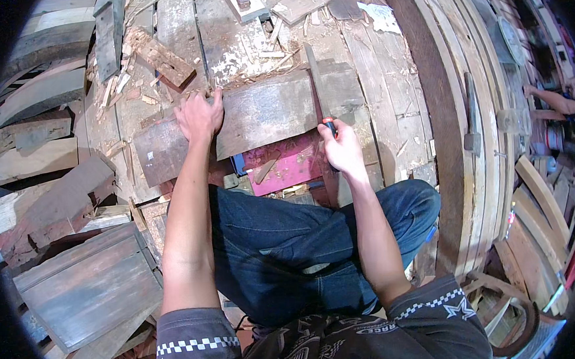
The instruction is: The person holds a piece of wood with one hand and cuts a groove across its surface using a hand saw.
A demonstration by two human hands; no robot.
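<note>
A weathered grey-brown wooden board (pixel 263 108) lies crosswise in front of my crossed legs. Over its left part rests my left hand (pixel 199 116), the fingers bent at the far edge and gripping it. My right hand (pixel 343 148) is closed round the black and orange handle of a handsaw (pixel 313 72). The saw's long narrow blade points away from me across the right part of the board; its teeth are too small to see. Just below the board's near edge shows a pink sheet (pixel 287 166) with wood crumbs on it.
A rough wood block (pixel 161 59), offcuts and splinters lie on the planks beyond the board. Curved timbers (pixel 45 95) are stacked at the left. A hammer (pixel 471 112) lies on the long beams at the right. Another person's arm (pixel 552 99) shows at the far right.
</note>
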